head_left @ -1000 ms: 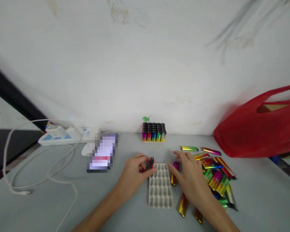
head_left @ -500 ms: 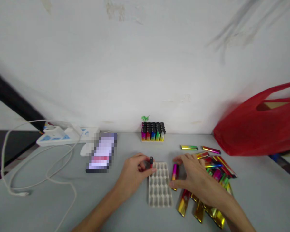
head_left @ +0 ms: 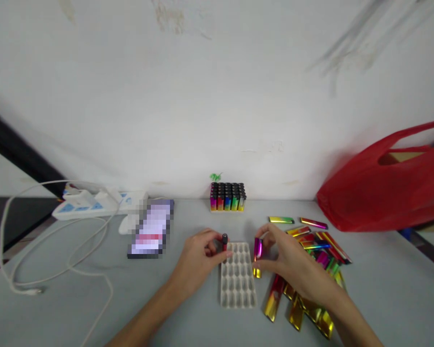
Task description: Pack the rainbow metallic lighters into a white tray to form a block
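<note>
At the top left corner of the pale slotted tray [head_left: 238, 282], my left hand [head_left: 204, 250] pinches a small upright lighter [head_left: 224, 240] with a black top and a red body. Its lower end is hidden by my thumb. Just right of the tray, my right hand [head_left: 280, 250] has thumb and fingers closed around a shiny purple-and-gold lighter [head_left: 258, 248], tilted near upright. Beside and beneath that wrist lies a loose heap of metallic lighters [head_left: 274, 300] in red, gold, green and blue.
Against the wall stands a filled block of black-topped lighters [head_left: 227, 197]. A phone [head_left: 152, 226], a white power strip [head_left: 94, 205] and a looping white cable [head_left: 108, 279] lie left. A red bag [head_left: 379, 188] sits at the back right.
My right hand has closed on the purple-and-gold lighter and brought it slightly left and up. My left hand stays at the tray corner with its lighter.
</note>
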